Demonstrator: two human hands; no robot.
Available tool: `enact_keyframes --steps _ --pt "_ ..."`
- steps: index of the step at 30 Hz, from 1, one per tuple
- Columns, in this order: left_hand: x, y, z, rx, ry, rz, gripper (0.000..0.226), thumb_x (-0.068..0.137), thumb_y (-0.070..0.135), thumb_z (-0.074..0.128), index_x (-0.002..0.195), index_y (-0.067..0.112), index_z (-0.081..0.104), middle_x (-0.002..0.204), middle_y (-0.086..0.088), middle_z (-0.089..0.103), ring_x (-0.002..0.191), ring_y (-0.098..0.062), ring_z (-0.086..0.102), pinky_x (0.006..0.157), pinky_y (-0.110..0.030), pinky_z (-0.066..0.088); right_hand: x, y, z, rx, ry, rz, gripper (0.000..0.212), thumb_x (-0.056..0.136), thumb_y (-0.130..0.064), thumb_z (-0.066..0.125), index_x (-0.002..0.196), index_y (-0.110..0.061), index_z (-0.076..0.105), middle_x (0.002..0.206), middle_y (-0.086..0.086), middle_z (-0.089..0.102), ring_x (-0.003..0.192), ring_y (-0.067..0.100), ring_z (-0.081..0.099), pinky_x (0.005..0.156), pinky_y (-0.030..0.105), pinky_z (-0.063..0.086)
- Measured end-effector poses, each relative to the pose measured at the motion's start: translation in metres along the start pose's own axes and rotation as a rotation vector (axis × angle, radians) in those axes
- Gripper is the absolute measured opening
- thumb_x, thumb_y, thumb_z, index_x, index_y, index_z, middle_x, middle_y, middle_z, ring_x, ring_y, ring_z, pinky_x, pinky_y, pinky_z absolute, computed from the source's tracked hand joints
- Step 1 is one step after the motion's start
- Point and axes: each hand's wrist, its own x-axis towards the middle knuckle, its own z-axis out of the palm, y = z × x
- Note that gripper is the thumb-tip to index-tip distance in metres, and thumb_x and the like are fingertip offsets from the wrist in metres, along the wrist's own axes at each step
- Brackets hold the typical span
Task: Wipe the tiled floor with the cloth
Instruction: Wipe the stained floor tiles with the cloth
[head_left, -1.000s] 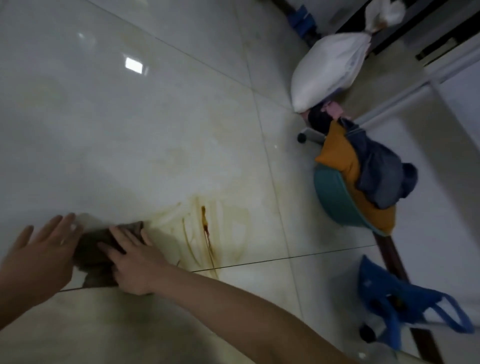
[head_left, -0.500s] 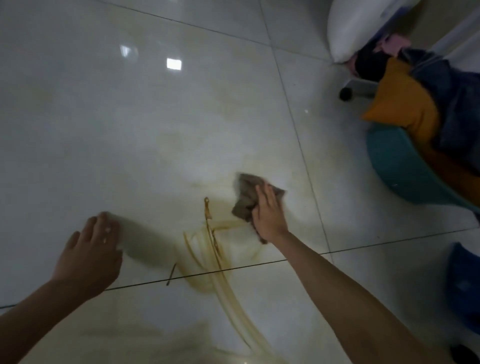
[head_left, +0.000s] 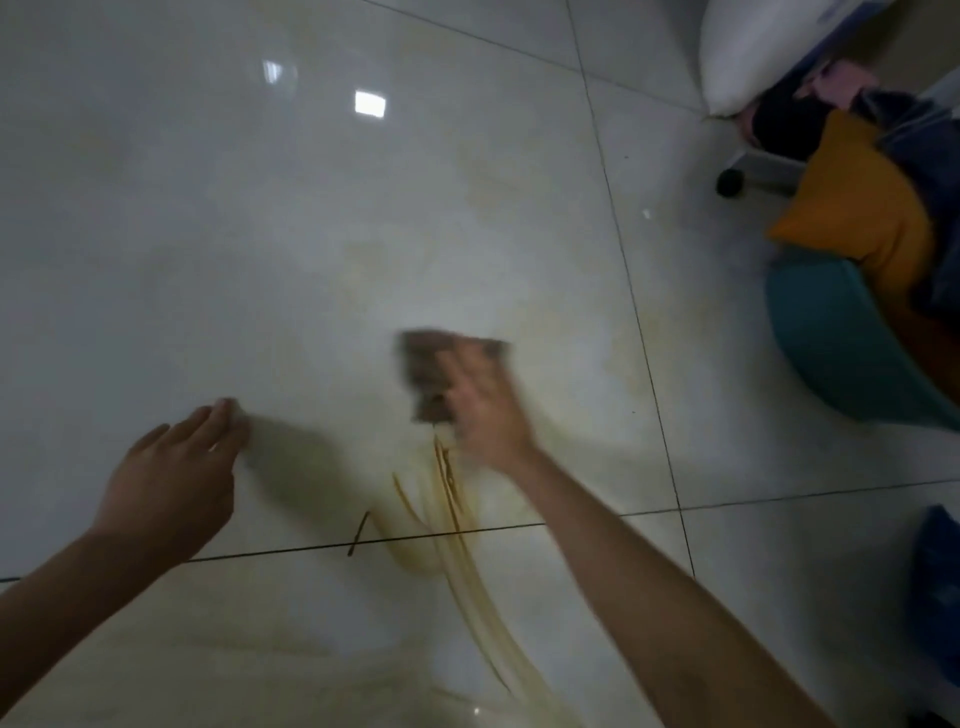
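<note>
Right hand (head_left: 485, 410) presses the cloth (head_left: 436, 364) onto the tiled floor (head_left: 208, 234), fingers straight. Left hand (head_left: 176, 478) lies flat left of it, holding nothing

Glossy floor (head_left: 260, 234) of large pale tiles, dim light. Thin dark grout lines (head_left: 641, 332) crossed at lower right. Two light reflections (head_left: 370, 103) shone on tile near top. Yellow-brown streaks (head_left: 452, 499) ran over one grout line toward bottom edge. Teal basin (head_left: 841, 353) stood at right edge, heaped with orange garment (head_left: 852, 208) and dark clothes (head_left: 924, 150). White sack (head_left: 748, 57) lay in upper right corner. Black caster (head_left: 730, 183) sat on floor between sack and basin. Blue bag (head_left: 935, 597) was cut off at lower right edge.
</note>
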Motion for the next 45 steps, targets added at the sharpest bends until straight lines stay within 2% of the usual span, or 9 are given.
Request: enact_keyframes --steps 6,11,15,18,24,29,32,39,45 --pt "-0.004 0.005 -0.002 -0.010 0.064 0.001 0.053 0.074 0.006 0.033 0.112 -0.014 0.063 0.120 -0.031 0.060 0.101 -0.045 0.065 0.076 -0.054 0.055 -0.001 0.013 -0.003 0.087 0.203 0.693 0.052 0.105 -0.028 0.027 0.153 -0.010 0.017 0.161 0.015 0.007 0.150 0.026 0.004 0.120 0.042 0.001" --pt "-0.020 -0.002 0.000 -0.129 -0.010 -0.071 0.068 0.078 -0.003 0.065 0.142 -0.004 0.040 0.149 -0.022 0.036 0.136 -0.037 0.039 0.105 -0.053 0.038 -0.028 -0.149 0.047 0.144 0.177 0.081 0.051 0.102 -0.027 0.034 0.150 -0.012 0.028 0.159 0.013 0.021 0.148 0.029 0.014 0.120 0.049 0.014" --pt "-0.040 -0.009 0.004 -0.048 0.010 -0.041 0.063 0.071 0.000 0.073 0.129 -0.012 0.052 0.144 -0.029 0.040 0.132 -0.042 0.041 0.099 -0.062 0.039 -0.036 -0.123 0.037 0.089 0.004 -0.401 0.049 0.100 -0.022 0.043 0.148 -0.014 0.034 0.160 0.010 0.021 0.149 0.025 0.014 0.119 0.047 0.014" --pt "-0.051 -0.009 0.006 0.037 0.020 -0.033 0.049 0.081 0.013 0.052 0.121 -0.014 0.058 0.137 -0.030 0.048 0.124 -0.044 0.050 0.095 -0.060 0.041 -0.028 -0.037 0.012 0.137 0.068 -0.139 0.046 0.093 0.000 0.050 0.139 0.002 0.046 0.149 0.025 0.036 0.139 0.044 0.033 0.114 0.054 0.026" --pt "-0.060 -0.001 0.007 0.063 -0.020 -0.033 0.051 0.078 0.013 0.050 0.121 -0.012 0.059 0.134 -0.028 0.053 0.122 -0.043 0.053 0.094 -0.060 0.044 -0.017 0.012 -0.006 0.058 0.053 0.517 0.055 0.103 -0.017 0.031 0.154 -0.008 0.012 0.162 0.016 0.001 0.149 0.030 -0.001 0.121 0.042 0.008" --pt "-0.056 0.006 0.001 0.035 -0.094 -0.087 0.067 0.055 0.000 0.085 0.117 -0.014 0.061 0.128 -0.029 0.057 0.115 -0.044 0.059 0.089 -0.061 0.047 -0.056 -0.119 0.026 0.178 -0.012 -0.085 0.056 0.102 -0.038 0.033 0.150 -0.009 0.031 0.160 0.013 0.016 0.149 0.028 0.007 0.121 0.042 0.004" --pt "-0.050 0.008 -0.002 0.053 -0.119 -0.092 0.066 0.051 0.001 0.088 0.111 -0.015 0.064 0.119 -0.030 0.061 0.106 -0.044 0.063 0.083 -0.061 0.050 -0.048 -0.091 0.011 0.164 -0.044 -0.345 0.046 0.098 -0.020 0.054 0.139 0.000 0.048 0.151 0.021 0.035 0.141 0.036 0.031 0.117 0.049 0.022" --pt "-0.049 0.005 0.004 0.076 -0.167 -0.089 0.065 0.087 0.016 0.061 0.144 -0.004 0.037 0.153 -0.020 0.032 0.141 -0.032 0.033 0.112 -0.049 0.027 0.003 -0.014 -0.017 0.151 -0.003 0.289 0.051 0.106 -0.020 0.028 0.153 -0.006 0.015 0.162 0.014 0.004 0.150 0.024 0.000 0.121 0.031 -0.001" --pt "-0.046 0.008 0.000 0.085 -0.238 -0.135 0.064 0.095 0.023 0.044 0.151 0.002 0.022 0.159 -0.013 0.019 0.146 -0.026 0.020 0.117 -0.043 0.018 -0.066 -0.084 0.007 0.281 -0.070 -0.221 0.043 0.093 -0.001 0.052 0.136 0.001 0.051 0.148 0.022 0.038 0.140 0.037 0.033 0.119 0.043 0.017"
